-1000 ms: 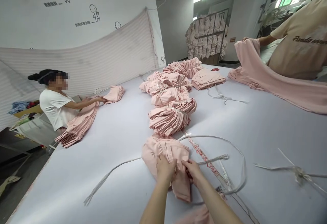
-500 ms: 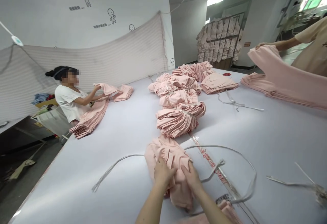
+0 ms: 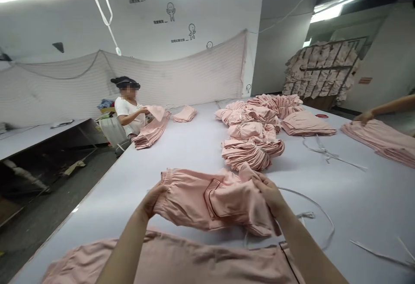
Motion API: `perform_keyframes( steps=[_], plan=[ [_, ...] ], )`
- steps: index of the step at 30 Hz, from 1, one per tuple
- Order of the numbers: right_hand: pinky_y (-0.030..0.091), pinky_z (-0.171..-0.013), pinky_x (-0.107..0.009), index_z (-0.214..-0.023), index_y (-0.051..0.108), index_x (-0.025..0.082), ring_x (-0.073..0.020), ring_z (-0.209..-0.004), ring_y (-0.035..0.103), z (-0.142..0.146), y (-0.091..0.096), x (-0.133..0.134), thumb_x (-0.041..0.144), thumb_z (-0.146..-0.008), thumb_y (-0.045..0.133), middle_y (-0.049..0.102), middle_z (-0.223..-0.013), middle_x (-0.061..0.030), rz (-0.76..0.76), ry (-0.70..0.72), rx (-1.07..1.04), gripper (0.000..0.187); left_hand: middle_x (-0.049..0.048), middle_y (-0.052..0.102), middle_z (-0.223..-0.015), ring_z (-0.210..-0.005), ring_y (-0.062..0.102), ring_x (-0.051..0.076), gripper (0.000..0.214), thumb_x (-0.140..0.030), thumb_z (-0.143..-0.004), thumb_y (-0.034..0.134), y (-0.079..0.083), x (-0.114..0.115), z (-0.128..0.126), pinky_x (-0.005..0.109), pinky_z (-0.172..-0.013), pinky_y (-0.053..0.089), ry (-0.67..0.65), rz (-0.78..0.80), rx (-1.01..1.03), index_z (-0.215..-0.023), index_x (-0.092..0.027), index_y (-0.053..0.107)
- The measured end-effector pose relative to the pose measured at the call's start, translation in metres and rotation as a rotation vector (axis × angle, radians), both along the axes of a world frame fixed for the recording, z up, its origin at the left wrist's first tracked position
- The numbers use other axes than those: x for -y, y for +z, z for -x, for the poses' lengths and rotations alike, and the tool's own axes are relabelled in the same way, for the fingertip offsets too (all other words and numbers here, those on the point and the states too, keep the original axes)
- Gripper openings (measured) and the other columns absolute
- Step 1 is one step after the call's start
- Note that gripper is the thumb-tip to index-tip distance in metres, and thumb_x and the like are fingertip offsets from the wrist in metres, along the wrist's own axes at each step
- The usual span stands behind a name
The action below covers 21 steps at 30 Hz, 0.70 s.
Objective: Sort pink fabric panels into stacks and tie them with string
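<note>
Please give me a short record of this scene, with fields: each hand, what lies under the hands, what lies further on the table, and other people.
left hand: grips the gathered edge of the pink garment
right hand: grips its other end
under the hands: flat pink cloth on the white table
further: tied pink bundles; loose white tie
others: co-worker far left; another person's hand at right

Shows a pink garment stretched just above the white tabletop, with the left grip closed on its gathered waistband and the right grip pinching the opposite end. Includes a flat garment beneath, tied bundles beyond, loose white ties at right, and a co-worker far left.
</note>
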State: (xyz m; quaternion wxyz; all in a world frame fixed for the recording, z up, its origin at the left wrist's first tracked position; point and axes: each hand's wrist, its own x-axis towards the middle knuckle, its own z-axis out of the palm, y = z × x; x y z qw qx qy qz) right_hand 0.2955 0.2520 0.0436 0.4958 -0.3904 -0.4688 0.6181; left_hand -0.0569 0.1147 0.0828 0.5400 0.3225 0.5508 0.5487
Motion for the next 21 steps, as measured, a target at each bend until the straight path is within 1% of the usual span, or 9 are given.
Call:
perform_keyframes(
  steps=[2, 4, 6, 8, 11, 13, 15, 18, 21],
  plan=[
    [0.05, -0.084, -0.031, -0.107, 0.068, 0.023, -0.0238, -0.099, 0.062, -0.005, 0.016, 0.015, 0.05, -0.057, 0.077, 0.071, -0.099, -0.0033, 0.009, 0.029, 0.032, 0.058, 0.0077, 0.07, -0.109, -0.095, 0.066, 0.027, 0.059, -0.019, -0.072, 0.059, 0.011, 0.039, 0.022, 0.039, -0.085, 0.052, 0.039, -0.016, 0.088, -0.128, -0.02, 0.045],
    [0.05, -0.085, -0.031, -0.108, 0.068, 0.024, -0.0236, -0.099, 0.063, -0.008, 0.027, 0.036, 0.048, -0.058, 0.077, 0.071, -0.101, -0.0036, 0.039, 0.065, 0.069, 0.056, 0.0066, 0.069, -0.113, -0.101, 0.065, 0.028, 0.062, -0.018, -0.072, 0.059, 0.014, 0.077, 0.04, 0.04, -0.089, 0.051, 0.073, -0.004, 0.135, -0.132, -0.022, 0.043],
    [0.05, -0.086, -0.032, -0.109, 0.068, 0.024, -0.0249, -0.101, 0.063, -0.006, 0.031, 0.061, 0.048, -0.06, 0.076, 0.07, -0.106, -0.0053, 0.083, 0.132, 0.128, 0.054, 0.0058, 0.068, -0.117, -0.108, 0.062, 0.028, 0.064, -0.018, -0.073, 0.058, 0.011, 0.115, 0.057, 0.041, -0.095, 0.049, 0.108, 0.009, 0.172, -0.135, -0.022, 0.041],
    [0.051, -0.087, -0.035, -0.11, 0.068, 0.024, -0.0274, -0.103, 0.063, 0.001, 0.028, 0.09, 0.05, -0.062, 0.075, 0.069, -0.11, -0.0075, 0.134, 0.198, 0.214, 0.055, 0.0057, 0.068, -0.119, -0.113, 0.06, 0.028, 0.064, -0.017, -0.073, 0.057, 0.004, 0.154, 0.074, 0.04, -0.099, 0.046, 0.135, 0.041, 0.18, -0.135, -0.021, 0.042],
    [0.049, -0.093, -0.039, -0.107, 0.07, 0.023, -0.031, -0.111, 0.059, 0.02, 0.01, 0.137, 0.055, -0.059, 0.073, 0.067, -0.115, -0.0089, 0.186, 0.197, 0.343, 0.058, 0.0063, 0.066, -0.123, -0.119, 0.056, 0.028, 0.067, -0.017, -0.071, 0.058, -0.012, 0.213, 0.099, 0.038, -0.103, 0.043, 0.178, 0.109, 0.16, -0.136, -0.02, 0.042],
    [0.044, -0.099, -0.04, -0.103, 0.071, 0.022, -0.0321, -0.116, 0.055, 0.037, -0.008, 0.167, 0.058, -0.057, 0.072, 0.066, -0.117, -0.0085, 0.205, 0.166, 0.412, 0.058, 0.0054, 0.063, -0.128, -0.122, 0.053, 0.027, 0.071, -0.017, -0.072, 0.059, -0.023, 0.248, 0.116, 0.038, -0.104, 0.043, 0.231, 0.156, 0.186, -0.139, -0.022, 0.037],
    [0.039, -0.105, -0.04, -0.103, 0.071, 0.023, -0.0314, -0.12, 0.052, 0.056, -0.027, 0.193, 0.058, -0.059, 0.071, 0.066, -0.117, -0.0072, 0.211, 0.176, 0.446, 0.056, 0.0041, 0.06, -0.131, -0.125, 0.05, 0.026, 0.075, -0.019, -0.074, 0.058, -0.031, 0.277, 0.133, 0.038, -0.105, 0.042, 0.28, 0.209, 0.238, -0.143, -0.026, 0.029],
    [0.034, -0.108, -0.042, -0.104, 0.071, 0.024, -0.0301, -0.121, 0.052, 0.086, -0.047, 0.222, 0.055, -0.065, 0.068, 0.066, -0.118, -0.006, 0.189, 0.207, 0.447, 0.05, 0.0055, 0.058, -0.134, -0.128, 0.047, 0.027, 0.076, -0.022, -0.077, 0.058, -0.038, 0.306, 0.162, 0.039, -0.105, 0.041, 0.279, 0.242, 0.259, -0.145, -0.026, 0.024],
    [0.036, -0.107, -0.044, -0.104, 0.072, 0.024, -0.0307, -0.119, 0.053, 0.113, -0.056, 0.24, 0.051, -0.067, 0.067, 0.065, -0.118, -0.0069, 0.135, 0.194, 0.438, 0.046, 0.0073, 0.058, -0.134, -0.129, 0.046, 0.028, 0.075, -0.023, -0.076, 0.059, -0.038, 0.318, 0.195, 0.04, -0.106, 0.041, 0.244, 0.245, 0.212, -0.144, -0.023, 0.026]
  ],
)
